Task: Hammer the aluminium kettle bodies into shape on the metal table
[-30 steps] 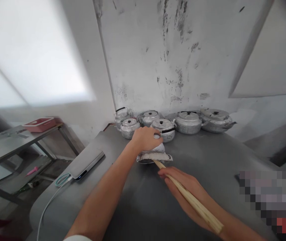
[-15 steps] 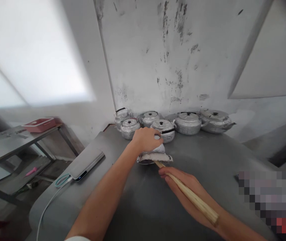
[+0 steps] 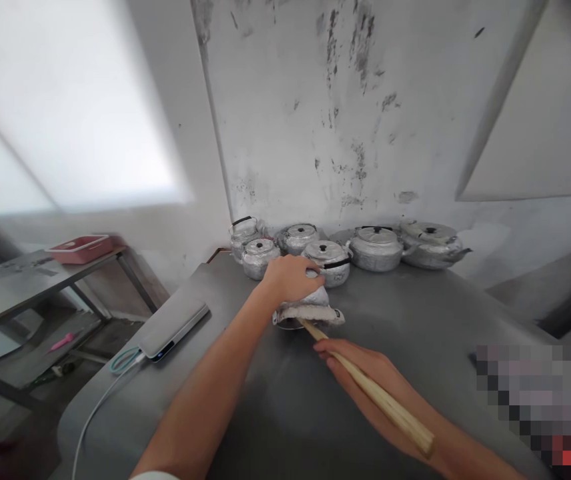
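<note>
My left hand [image 3: 293, 279] is wrapped round the top of a small silvery metal pot [image 3: 319, 297], which lies tipped with its opening toward me. A pale, cloth-like band [image 3: 313, 313] runs across the front of the opening. In my right hand [image 3: 365, 373] is a wooden stick [image 3: 385, 403], its thick end pointing back toward me. The stick's far tip reaches the pot's opening under the band; the pot's inside is hidden. Just behind my left hand stand a lidded aluminium kettle [image 3: 338, 272] and a smaller lidded one [image 3: 260, 260].
More aluminium kettles [image 3: 376, 252] line the wall at the back of the grey table [image 3: 275, 413]. A power bank [image 3: 175, 327] with a white cable lies on the left. A side table holds a pink basket [image 3: 80, 249]. A pixelated patch covers the lower right.
The stick's tip has shifted slightly left along the pot's opening, and my right hand has moved a little left with it. My left hand keeps its hold on the pot.
</note>
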A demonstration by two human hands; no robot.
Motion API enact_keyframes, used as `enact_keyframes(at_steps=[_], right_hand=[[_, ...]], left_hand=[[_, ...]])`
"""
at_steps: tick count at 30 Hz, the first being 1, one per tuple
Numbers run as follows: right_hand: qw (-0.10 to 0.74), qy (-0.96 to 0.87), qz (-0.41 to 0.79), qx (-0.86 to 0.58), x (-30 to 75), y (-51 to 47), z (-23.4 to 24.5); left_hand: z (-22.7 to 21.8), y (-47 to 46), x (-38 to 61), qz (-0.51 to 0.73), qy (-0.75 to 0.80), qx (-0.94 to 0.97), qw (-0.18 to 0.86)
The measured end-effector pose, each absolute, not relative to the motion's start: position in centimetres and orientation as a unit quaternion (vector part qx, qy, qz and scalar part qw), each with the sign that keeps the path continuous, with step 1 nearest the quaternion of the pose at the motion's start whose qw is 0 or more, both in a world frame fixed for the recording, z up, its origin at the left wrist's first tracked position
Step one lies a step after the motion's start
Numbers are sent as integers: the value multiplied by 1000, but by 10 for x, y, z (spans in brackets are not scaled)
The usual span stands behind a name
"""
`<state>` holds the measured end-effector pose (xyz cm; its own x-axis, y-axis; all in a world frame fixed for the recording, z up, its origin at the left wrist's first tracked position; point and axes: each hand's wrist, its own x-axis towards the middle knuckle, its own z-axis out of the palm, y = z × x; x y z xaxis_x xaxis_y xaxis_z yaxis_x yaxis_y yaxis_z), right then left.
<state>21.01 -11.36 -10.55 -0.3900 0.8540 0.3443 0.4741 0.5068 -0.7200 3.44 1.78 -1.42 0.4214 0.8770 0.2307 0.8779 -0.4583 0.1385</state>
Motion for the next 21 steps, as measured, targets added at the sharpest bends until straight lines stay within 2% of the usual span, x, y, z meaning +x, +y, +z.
enact_keyframes(at_steps=[5, 9, 15, 21], right_hand=[[379, -770, 268, -438, 213, -112, -102], [358, -771, 288, -441, 214, -110, -104], [377, -784, 244, -428, 212, -111, -106], [378, -774, 259, -438, 210, -110, -103]], left_hand=[[-13, 17, 34, -131, -524, -842, -4], [-11, 15, 34, -127, -523, -843, -5], [-9, 14, 35, -127, -518, -846, -18], [-12, 16, 34, -124, -519, -846, -4]])
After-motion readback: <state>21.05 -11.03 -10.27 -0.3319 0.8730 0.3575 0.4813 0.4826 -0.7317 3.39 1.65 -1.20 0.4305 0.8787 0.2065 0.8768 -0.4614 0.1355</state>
